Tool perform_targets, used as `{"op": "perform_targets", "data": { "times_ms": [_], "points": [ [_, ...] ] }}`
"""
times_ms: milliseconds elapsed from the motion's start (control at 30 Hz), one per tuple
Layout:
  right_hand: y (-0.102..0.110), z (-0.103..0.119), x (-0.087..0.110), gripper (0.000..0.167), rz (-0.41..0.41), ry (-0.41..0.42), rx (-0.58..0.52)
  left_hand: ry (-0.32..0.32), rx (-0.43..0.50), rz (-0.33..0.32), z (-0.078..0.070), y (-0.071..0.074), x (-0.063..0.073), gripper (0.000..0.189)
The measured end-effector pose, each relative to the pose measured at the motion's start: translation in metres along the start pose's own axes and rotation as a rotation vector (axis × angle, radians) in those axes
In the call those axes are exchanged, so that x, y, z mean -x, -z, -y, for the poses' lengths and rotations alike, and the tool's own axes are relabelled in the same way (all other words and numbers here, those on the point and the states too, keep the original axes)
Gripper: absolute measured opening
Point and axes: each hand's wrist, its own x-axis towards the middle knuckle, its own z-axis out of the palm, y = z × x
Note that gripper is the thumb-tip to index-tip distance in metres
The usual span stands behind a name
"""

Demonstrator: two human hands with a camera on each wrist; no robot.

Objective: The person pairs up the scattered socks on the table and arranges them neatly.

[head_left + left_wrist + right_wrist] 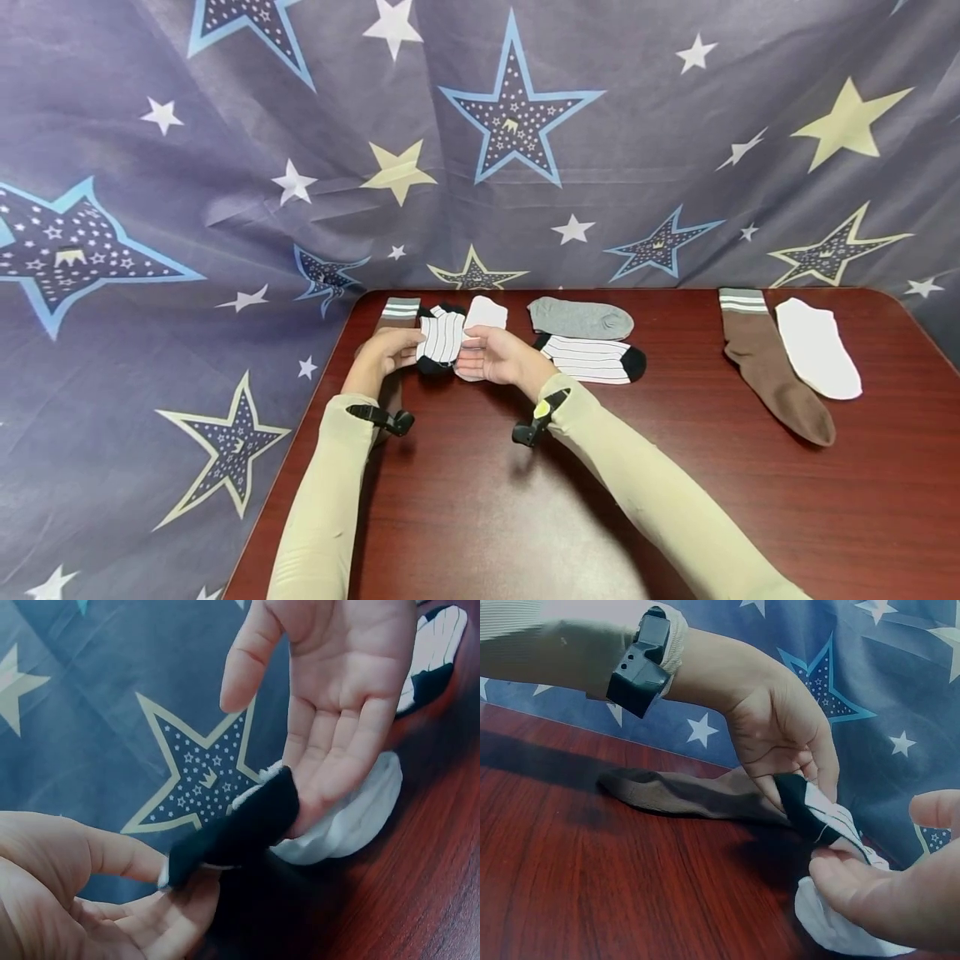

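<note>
Over the table's far left part, my left hand point(382, 354) pinches a white sock with black stripes and black ends point(441, 337) between thumb and fingers. My right hand point(501, 358) is on the other side; its fingers lie straight against the striped sock, and in the right wrist view its thumb point(934, 808) stands apart. The held sock looks folded or bent, its black part point(240, 825) facing the left wrist camera. Another black-and-white striped piece point(450, 308) shows just behind it. A white sock point(486, 312) lies partly behind my right hand.
A brown sock with a grey striped cuff point(401, 308) lies beneath my left arm. Right of my hands are a grey sock point(581, 318) and a striped sock point(588, 360). Farther right lie a brown sock point(772, 367) and a white sock point(819, 350). Star-patterned cloth point(637, 150) hangs behind the table.
</note>
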Motion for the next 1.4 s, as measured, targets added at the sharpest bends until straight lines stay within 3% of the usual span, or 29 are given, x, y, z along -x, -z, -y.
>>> {"op": "perform_targets", "data": {
  "times_ms": [100,333,433,567,667,800,967,1133,1300,1400],
  "points": [
    [0.000,0.001,0.000,0.054,0.010,0.011,0.006,0.004,0.059,0.039,-0.002,-0.001,0.001,0.005],
    [-0.003,0.001,0.001,0.026,0.012,0.094,-0.001,0.000,0.159,0.134,0.001,-0.005,0.003,0.015],
    [-0.001,0.002,0.001,0.039,0.009,0.128,0.006,-0.018,0.163,0.155,0.003,-0.011,0.004,0.038],
    [0.003,0.003,0.002,0.055,0.035,0.167,0.037,-0.058,0.159,0.196,0.003,-0.019,0.005,0.053],
    [0.007,0.005,0.003,0.051,0.041,0.167,0.020,-0.095,0.167,0.208,0.003,-0.024,0.005,0.059],
    [0.010,0.007,0.004,0.036,-0.020,0.129,-0.005,-0.125,0.210,0.188,0.004,-0.029,0.003,0.063],
    [0.015,0.010,0.004,0.050,-0.017,0.121,0.031,-0.088,0.262,0.184,0.003,-0.037,0.000,0.054],
    [0.022,0.012,0.004,0.067,0.035,0.120,0.071,-0.024,0.283,0.187,0.002,-0.043,-0.004,0.009],
    [0.025,0.013,0.006,0.070,0.081,0.111,0.116,0.021,0.405,0.232,-0.003,-0.050,-0.005,0.025],
    [0.027,0.012,0.006,0.070,0.076,0.107,0.148,0.020,0.474,0.230,-0.005,-0.054,-0.006,0.026]
  ]
}}
